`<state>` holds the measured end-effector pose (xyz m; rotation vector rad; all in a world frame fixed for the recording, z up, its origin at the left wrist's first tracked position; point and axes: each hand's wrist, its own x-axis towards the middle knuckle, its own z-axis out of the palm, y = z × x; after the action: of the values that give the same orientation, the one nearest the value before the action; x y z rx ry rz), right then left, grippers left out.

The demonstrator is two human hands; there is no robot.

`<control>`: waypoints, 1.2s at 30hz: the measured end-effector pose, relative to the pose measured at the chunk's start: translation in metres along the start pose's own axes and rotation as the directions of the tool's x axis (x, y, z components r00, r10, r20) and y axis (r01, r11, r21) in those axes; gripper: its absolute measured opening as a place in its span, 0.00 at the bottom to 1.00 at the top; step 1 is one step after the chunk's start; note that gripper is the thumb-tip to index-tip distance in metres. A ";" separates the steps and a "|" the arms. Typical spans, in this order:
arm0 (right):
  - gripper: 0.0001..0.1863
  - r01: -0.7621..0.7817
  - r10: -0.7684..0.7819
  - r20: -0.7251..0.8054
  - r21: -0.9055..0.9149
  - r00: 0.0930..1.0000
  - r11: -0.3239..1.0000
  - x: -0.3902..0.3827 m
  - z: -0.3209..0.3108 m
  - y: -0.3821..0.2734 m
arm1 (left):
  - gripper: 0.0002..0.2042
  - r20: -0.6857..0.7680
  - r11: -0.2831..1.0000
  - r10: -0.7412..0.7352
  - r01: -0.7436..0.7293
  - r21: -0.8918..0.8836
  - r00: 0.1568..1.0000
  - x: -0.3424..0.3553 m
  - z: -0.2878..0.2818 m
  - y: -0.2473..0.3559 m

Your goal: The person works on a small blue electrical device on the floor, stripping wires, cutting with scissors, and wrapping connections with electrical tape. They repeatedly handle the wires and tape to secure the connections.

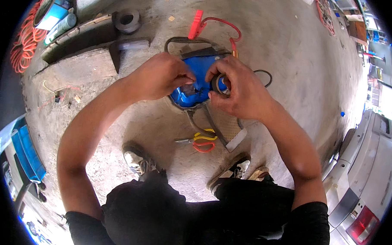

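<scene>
Rough concrete floor [289,48] spreads under us as we squat, our 2 shoes planted at the near edge. Just ahead of the shoes lie pliers [199,141] with yellow and red grips, beside a flat grey strip. Above them our left hand [161,76] has its fingertips pinched together on something small, probably a tape end or a wire, too hidden to tell. Our right hand [242,89] grips a roll of dark tape [218,83] between thumb and fingers, directly over a blue case [195,85] resting on the floor. Beyond it lies a red clamp [196,25] on a red cable, farther left another tape roll [127,20] and coiled orange cord. We judge the tape could twist or stick to itself if tension slackens between our hands.
</scene>
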<state>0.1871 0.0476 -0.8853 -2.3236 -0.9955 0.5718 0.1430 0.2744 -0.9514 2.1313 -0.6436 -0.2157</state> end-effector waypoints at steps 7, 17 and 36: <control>0.18 -0.129 0.127 0.063 0.025 0.990 0.991 0.019 0.014 -0.003 | 0.06 0.018 0.968 -0.248 0.248 -0.034 0.969 0.003 -0.005 0.011; 0.19 -0.329 0.316 0.200 0.033 0.927 0.944 0.022 0.022 -0.008 | 0.13 0.078 0.969 -0.240 0.243 -0.036 0.968 0.008 -0.011 0.006; 0.22 -0.299 0.298 -0.022 -0.011 0.954 0.954 0.023 0.046 0.001 | 0.19 0.080 0.953 -0.229 0.240 -0.187 0.970 0.004 -0.007 0.002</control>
<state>0.1765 0.0787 -0.9244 -2.5065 -0.6423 0.6581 0.1482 0.2767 -0.9451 2.0130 -0.3824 -0.4545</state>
